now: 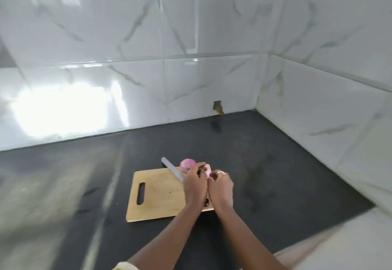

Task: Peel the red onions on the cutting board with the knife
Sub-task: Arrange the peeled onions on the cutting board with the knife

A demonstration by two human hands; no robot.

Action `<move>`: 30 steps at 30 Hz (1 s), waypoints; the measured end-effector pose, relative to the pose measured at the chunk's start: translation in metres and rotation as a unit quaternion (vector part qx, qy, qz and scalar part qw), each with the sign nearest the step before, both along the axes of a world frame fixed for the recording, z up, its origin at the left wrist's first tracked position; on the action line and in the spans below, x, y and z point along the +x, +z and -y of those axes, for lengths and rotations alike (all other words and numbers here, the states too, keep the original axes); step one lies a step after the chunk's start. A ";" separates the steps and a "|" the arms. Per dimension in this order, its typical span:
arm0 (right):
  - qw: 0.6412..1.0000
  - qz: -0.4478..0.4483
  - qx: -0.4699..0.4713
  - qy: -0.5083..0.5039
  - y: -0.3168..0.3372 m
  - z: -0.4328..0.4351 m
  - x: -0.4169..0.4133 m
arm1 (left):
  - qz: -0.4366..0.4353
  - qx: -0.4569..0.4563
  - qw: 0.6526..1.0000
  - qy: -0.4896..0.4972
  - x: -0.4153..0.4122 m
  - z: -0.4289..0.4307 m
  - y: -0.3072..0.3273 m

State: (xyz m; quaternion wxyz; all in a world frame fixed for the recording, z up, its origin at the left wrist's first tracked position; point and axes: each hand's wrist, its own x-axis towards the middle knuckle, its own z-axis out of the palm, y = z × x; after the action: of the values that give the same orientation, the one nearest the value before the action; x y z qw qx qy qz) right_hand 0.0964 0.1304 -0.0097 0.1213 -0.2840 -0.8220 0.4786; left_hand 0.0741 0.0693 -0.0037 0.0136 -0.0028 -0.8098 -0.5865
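Fingers [223, 177] pinching onion peel [207, 172], knife [171, 169] gripped

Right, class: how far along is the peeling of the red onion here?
Done: the red onion in the left hand already shows pale pink flesh. In hand: the right hand pinches a strip of skin away from it, over the wooden cutting board. Left: any remaining skin; the knife sits beneath the left hand, apparently unused. No other onions are visible.
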 end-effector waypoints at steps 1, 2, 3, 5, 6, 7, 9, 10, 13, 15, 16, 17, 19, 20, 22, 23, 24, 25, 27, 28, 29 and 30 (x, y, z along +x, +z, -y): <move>0.999 0.017 0.018 0.043 -0.002 0.013 -0.005 | -0.006 -0.006 0.999 0.039 -0.004 0.017 -0.003; 0.995 0.035 0.053 0.081 -0.007 0.023 -0.009 | -0.015 -0.016 0.997 0.073 -0.009 0.032 -0.007; 0.985 0.057 0.118 0.116 -0.012 0.032 -0.014 | -0.018 -0.026 0.994 0.103 -0.013 0.047 -0.010; 0.949 0.113 0.256 0.145 -0.021 0.044 -0.021 | -0.005 -0.050 0.987 0.151 -0.020 0.071 -0.018; 0.938 0.130 0.289 0.143 -0.023 0.047 -0.023 | 0.005 -0.071 0.984 0.165 -0.024 0.081 -0.024; 0.930 0.146 0.305 0.143 -0.024 0.050 -0.026 | 0.015 -0.096 0.980 0.173 -0.027 0.090 -0.030; 0.927 0.158 0.310 0.143 -0.023 0.054 -0.031 | 0.030 -0.128 0.974 0.185 -0.031 0.100 -0.038; 0.925 0.159 0.313 0.143 -0.022 0.055 -0.034 | 0.032 -0.134 0.973 0.187 -0.032 0.103 -0.041; 0.927 0.138 0.314 0.150 -0.016 0.055 -0.033 | 0.008 -0.126 0.976 0.176 -0.038 0.099 -0.041; 0.947 0.099 0.266 0.148 -0.007 0.050 -0.030 | -0.010 -0.119 0.979 0.165 -0.043 0.092 -0.037; 0.957 0.078 0.240 0.143 -0.002 0.047 -0.028 | -0.016 -0.120 0.981 0.154 -0.046 0.088 -0.036; 0.965 0.060 0.219 0.135 0.004 0.042 -0.028 | -0.019 -0.123 0.983 0.137 -0.049 0.084 -0.035; 0.980 0.038 0.171 0.095 0.013 0.031 -0.029 | -0.023 -0.126 0.989 0.076 -0.055 0.075 -0.034; 0.986 0.039 0.147 0.067 0.015 0.025 -0.031 | -0.027 -0.128 0.991 0.036 -0.058 0.070 -0.034; 0.988 0.072 0.135 0.029 0.016 0.011 -0.034 | -0.036 -0.151 0.987 -0.040 -0.066 0.060 -0.033; 0.987 0.095 0.129 0.022 0.014 0.005 -0.036 | -0.030 -0.168 0.983 -0.073 -0.070 0.056 -0.034; 0.987 0.114 0.115 0.019 0.012 0.001 -0.037 | -0.018 -0.183 0.978 -0.101 -0.074 0.053 -0.034; 0.987 0.129 0.097 0.019 0.010 -0.001 -0.039 | -0.002 -0.193 0.973 -0.124 -0.077 0.051 -0.034; 0.985 0.148 0.081 0.029 0.007 -0.004 -0.044 | 0.014 -0.206 0.966 -0.152 -0.083 0.049 -0.036; 0.985 0.151 0.082 0.032 0.007 -0.004 -0.046 | 0.010 -0.213 0.964 -0.157 -0.085 0.049 -0.037; 0.984 0.150 0.086 0.034 0.007 -0.004 -0.049 | 0.003 -0.215 0.964 -0.155 -0.085 0.050 -0.037; 0.984 0.146 0.091 0.035 0.007 -0.004 -0.052 | -0.004 -0.211 0.966 -0.147 -0.085 0.052 -0.038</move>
State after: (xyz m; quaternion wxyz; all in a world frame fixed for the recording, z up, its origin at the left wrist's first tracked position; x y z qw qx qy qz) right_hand 0.0445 0.1343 -0.0022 0.0084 -0.3098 -0.8805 0.3587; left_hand -0.0104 0.0177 -0.0416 -0.0707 -0.1266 -0.9058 -0.3982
